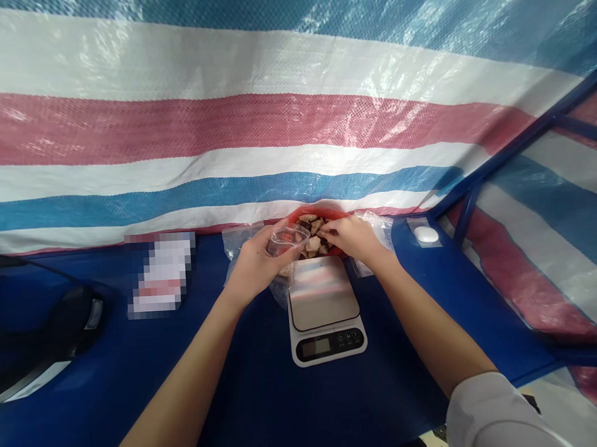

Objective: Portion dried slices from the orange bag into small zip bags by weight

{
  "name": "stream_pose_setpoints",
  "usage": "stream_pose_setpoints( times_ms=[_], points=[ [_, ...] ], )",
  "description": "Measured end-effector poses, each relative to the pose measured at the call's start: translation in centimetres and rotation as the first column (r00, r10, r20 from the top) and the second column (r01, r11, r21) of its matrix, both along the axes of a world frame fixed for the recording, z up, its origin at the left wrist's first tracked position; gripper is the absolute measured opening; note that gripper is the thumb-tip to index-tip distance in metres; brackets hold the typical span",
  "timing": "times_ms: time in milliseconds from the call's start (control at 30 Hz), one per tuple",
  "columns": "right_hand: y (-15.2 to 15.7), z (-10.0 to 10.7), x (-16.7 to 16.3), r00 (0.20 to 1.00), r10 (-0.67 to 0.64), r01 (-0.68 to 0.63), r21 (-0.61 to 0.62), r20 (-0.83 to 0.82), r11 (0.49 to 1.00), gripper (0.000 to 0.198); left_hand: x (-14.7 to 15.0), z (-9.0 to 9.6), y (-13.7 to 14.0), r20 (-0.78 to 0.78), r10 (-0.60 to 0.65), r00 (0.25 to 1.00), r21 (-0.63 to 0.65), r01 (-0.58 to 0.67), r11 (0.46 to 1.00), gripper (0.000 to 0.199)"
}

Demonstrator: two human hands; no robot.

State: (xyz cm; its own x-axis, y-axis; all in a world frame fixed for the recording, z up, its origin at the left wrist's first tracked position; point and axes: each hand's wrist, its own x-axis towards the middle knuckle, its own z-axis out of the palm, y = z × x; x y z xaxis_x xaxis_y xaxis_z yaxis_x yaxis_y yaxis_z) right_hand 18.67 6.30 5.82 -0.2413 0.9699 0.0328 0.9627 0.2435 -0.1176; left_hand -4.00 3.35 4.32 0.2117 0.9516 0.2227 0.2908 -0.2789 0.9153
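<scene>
My left hand (255, 262) is wrapped round a clear plastic cup (290, 236), tilted at the near left edge of a red bowl (334, 213). Dark-edged, pale brown pieces (313, 244) that look like dried mushrooms fill the bowl. With its fingertips closed among these pieces, my right hand (355, 235) reaches in from the right; a dark piece shows at the fingers. Just in front of the bowl lies a white kitchen scale (324, 295) with a shiny metal plate, nothing resting on it. Its display is too dim to read.
Clear plastic bags (233, 253) lie left of the bowl, with another bag (379, 226) behind my right wrist. A white oval object (426, 235) sits farther right. At left are a blurred-out packet (164, 274) and a black strapped item (58, 329). Striped sheeting (273, 118) walls the blue table.
</scene>
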Motion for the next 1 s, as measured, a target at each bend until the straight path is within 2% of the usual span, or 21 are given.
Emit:
stream_pose_setpoints(
  times_ms=[100,200,367,467,533,667,867,1000],
  points=[
    [0.0,0.4,0.9,0.988,0.041,-0.045,-0.025,-0.146,0.999,0.024,0.1,0.0,0.0,-0.015,0.008,1.000,0.008,-0.008,1.000,0.066],
    [0.1,0.6,2.0,0.923,0.109,-0.136,-0.050,-0.368,0.989,0.021,0.2,-0.1,-0.1,-0.021,-0.002,1.000,0.016,0.002,1.000,0.065],
    [-0.4,1.3,3.4,0.681,0.084,-0.220,-0.094,-0.727,0.971,0.024,0.7,-0.2,-0.4,-0.018,-0.014,1.000,0.066,0.015,0.998,0.062],
    [-1.3,2.6,3.3,0.559,0.077,-0.278,-0.099,-0.826,0.956,0.027,1.1,-0.1,-0.6,-0.045,-0.033,0.998,0.088,0.037,0.995,0.063],
    [-1.9,3.5,2.9,0.525,0.097,-0.317,-0.088,-0.845,0.944,0.027,1.4,0.0,-0.9,-0.074,-0.051,0.996,0.066,0.056,0.996,0.065],
    [-2.7,4.4,1.6,0.546,0.204,-0.397,-0.037,-0.813,0.917,0.022,1.8,0.1,-1.2,-0.098,-0.072,0.993,0.065,0.078,0.995,0.065],
    [-3.1,4.1,0.0,0.677,0.377,-0.451,0.050,-0.632,0.891,0.015,2.0,-0.1,-1.3,-0.150,-0.096,0.984,0.163,0.120,0.979,0.062],
    [-3.1,4.0,-0.6,0.694,0.448,-0.477,0.106,-0.564,0.873,0.016,2.0,-0.2,-1.4,-0.157,-0.121,0.980,0.143,0.144,0.979,0.064]
  ],
)
